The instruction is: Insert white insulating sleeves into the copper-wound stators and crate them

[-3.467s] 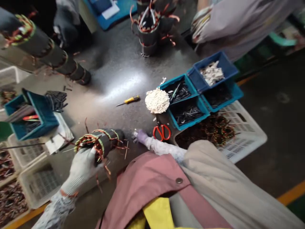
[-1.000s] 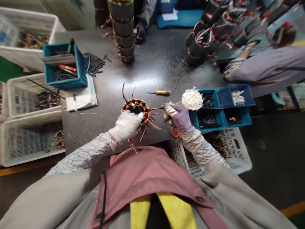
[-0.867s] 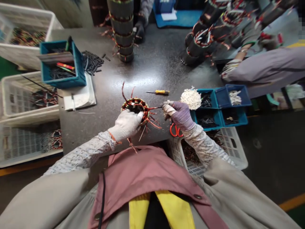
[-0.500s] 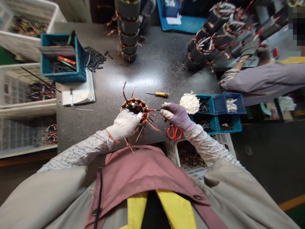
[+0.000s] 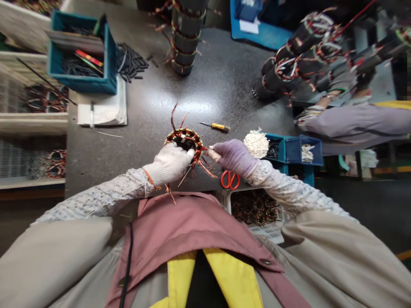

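A ring-shaped motor stator (image 5: 197,137) lies near the table's front edge, with reddish-brown wire leads (image 5: 208,169) sticking out around it. My left hand (image 5: 170,162), in a white glove, grips its near left side, the thumb along the inner rim. On its right, my right hand (image 5: 236,158), in a purple glove with pale fingertips, is closed in a pinch on a wire lead pulled out sideways. Whether a sleeve is on that lead is hidden by the fingers. Red-handled scissors (image 5: 230,180) lie just below my right hand. Above it rests a yellow-handled screwdriver (image 5: 219,127).
A white bundle of short cords (image 5: 256,144) sits beside blue bins (image 5: 290,149) on the right. Stacked stators (image 5: 184,42) stand at the back. Black tubes lie by a teal box (image 5: 111,68). A co-worker's gloved hand (image 5: 343,81) is at the far right.
My right hand has moved slightly left, closer to the stator, its fingers now nearer the base of the lead. The dark tip seen before is covered. The camera view has shifted.
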{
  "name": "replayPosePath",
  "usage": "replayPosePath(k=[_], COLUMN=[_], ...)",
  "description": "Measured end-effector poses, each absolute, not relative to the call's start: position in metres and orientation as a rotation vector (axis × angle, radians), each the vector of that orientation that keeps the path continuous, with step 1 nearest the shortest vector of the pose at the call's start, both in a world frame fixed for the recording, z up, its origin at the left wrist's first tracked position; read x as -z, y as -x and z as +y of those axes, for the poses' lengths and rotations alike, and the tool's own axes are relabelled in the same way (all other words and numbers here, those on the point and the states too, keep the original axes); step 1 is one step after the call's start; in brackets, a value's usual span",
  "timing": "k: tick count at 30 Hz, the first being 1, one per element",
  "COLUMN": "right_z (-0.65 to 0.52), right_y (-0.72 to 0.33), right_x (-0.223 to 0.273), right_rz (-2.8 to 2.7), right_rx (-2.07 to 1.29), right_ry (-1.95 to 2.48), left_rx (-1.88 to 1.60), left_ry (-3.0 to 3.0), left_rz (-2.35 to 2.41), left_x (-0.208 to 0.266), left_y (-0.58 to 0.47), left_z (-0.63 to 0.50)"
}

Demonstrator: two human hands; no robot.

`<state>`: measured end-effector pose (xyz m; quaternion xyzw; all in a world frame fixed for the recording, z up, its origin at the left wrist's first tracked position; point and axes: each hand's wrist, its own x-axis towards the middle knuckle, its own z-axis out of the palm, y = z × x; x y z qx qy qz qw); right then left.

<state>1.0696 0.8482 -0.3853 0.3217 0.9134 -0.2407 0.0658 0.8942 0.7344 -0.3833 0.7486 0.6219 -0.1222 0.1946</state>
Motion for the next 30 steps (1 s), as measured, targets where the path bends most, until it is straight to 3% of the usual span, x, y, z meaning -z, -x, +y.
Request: replayPosePath(k=[5, 7, 12, 20, 27, 30], right_z=[0.846, 0.845, 0.840, 0.836, 0.844, 0.843], right_y=[-1.083, -1.093, -1.098, -1.079, -1.100, -1.105], right_x=[0.390, 0.386, 0.379, 0.386, 0.394, 0.393], right_rz=[2.333, 2.153, 2.100, 2.196, 1.632, 1.554], right_rx=[1.631, 1.831, 1.890, 1.906, 2.259, 2.257], right_ry=[-1.226, -1.310, -1.438, -1.435, -1.280, -1.265], left_rx=[0.359, 0.297, 0.058, 0.071, -0.001, -0.089], left_ry=[-2.170, -2.191, -2.159, -2.321, -2.396, -2.416], left_rz=[1.729, 1.745, 1.895, 1.730, 1.736, 1.738], left_x=[0.386, 0.391, 0.403, 0.409, 0.413, 0.415], left_y=[-0.893, -0.893, -0.898, -0.900, -0.897, -0.896], left_z=[0.735, 0.731, 0.718, 0.723, 0.717, 0.715])
